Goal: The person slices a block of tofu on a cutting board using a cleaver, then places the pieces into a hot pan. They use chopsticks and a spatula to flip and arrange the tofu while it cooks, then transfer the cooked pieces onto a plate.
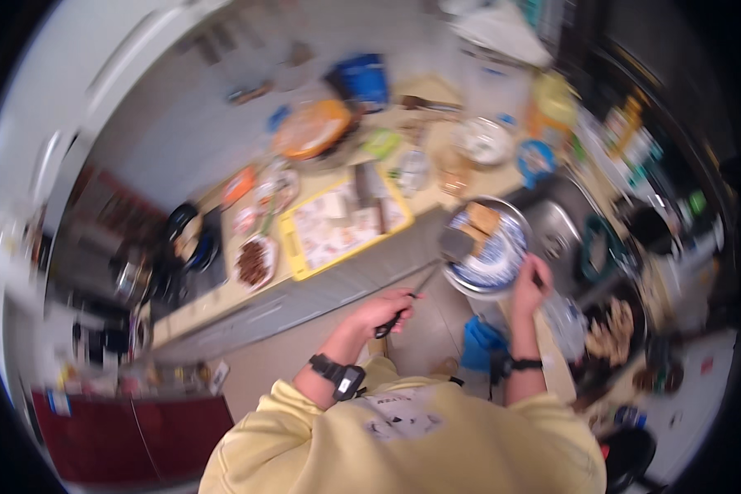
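Observation:
My left hand [388, 313] is closed around the black handle of a turner [428, 279]. The turner's flat grey blade lies over a blue-and-white patterned plate [505, 259], beside several golden-brown fried slices [483, 217]. This plate sits in a round stainless-steel dish [477, 293]. At the dish's near right rim, my right hand [533, 284] grips the edge; the exact finger placement is blurred. Behind them on the counter lies a yellow-rimmed cutting board [296, 247] bearing a white block [331, 207] and a cleaver [364, 184].
A bowl of brown chopped food [253, 262] stands left of the board, with a pan [185, 231] on the stove beyond. Right are a steel sink [552, 225] and a dark pan of pale food pieces [611, 330]. An orange-lidded pot [315, 129] stands at the back.

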Demonstrator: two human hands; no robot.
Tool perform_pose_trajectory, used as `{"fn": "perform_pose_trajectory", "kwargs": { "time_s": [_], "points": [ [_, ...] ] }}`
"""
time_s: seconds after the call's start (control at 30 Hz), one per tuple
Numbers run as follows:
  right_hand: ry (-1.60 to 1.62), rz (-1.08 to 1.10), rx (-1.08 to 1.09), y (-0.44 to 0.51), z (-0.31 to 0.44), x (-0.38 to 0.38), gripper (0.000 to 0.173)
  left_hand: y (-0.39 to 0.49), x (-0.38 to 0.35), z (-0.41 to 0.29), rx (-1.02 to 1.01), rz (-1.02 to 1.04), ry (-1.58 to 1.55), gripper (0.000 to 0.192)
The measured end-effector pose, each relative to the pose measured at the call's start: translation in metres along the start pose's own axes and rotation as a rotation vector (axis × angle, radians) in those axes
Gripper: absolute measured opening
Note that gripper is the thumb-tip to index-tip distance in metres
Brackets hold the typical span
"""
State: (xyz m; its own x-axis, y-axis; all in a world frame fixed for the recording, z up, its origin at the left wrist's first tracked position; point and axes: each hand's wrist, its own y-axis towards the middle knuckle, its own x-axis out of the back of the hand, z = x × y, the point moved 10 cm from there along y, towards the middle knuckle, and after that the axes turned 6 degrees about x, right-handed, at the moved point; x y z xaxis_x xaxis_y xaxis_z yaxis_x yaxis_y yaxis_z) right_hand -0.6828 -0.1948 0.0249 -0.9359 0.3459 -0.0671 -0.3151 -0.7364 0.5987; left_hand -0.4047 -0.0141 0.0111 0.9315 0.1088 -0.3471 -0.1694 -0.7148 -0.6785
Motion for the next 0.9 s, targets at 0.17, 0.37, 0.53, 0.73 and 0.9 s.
{"fn": "perform_pose_trajectory", "kwargs": {
  "time_s": [0.17,0.37,0.53,0.73,0.9],
  "points": [
    [-0.02,-0.041,-0.328,-0.004,0.007,-0.001,0.021,-0.044,0.029,-0.001,-0.135,0.212,-0.27,0.037],
    [0.149,0.021,-0.281,-0.039,0.086,-0.099,0.035,-0.142,0.126,0.003,-0.302,0.226,-0.446,0.038],
    [0.295,0.217,-0.248,-0.14,0.181,-0.246,0.032,-0.277,0.261,0.022,-0.474,0.032,-0.402,0.037],
    [0.535,0.446,-0.302,-0.302,0.296,-0.415,0.02,-0.424,0.425,0.049,-0.573,-0.419,-0.355,0.037],
    [0.585,0.718,-0.22,-0.388,0.389,-0.516,0.016,-0.49,0.527,0.053,-0.613,-0.607,-0.444,0.033]
  ]
}}
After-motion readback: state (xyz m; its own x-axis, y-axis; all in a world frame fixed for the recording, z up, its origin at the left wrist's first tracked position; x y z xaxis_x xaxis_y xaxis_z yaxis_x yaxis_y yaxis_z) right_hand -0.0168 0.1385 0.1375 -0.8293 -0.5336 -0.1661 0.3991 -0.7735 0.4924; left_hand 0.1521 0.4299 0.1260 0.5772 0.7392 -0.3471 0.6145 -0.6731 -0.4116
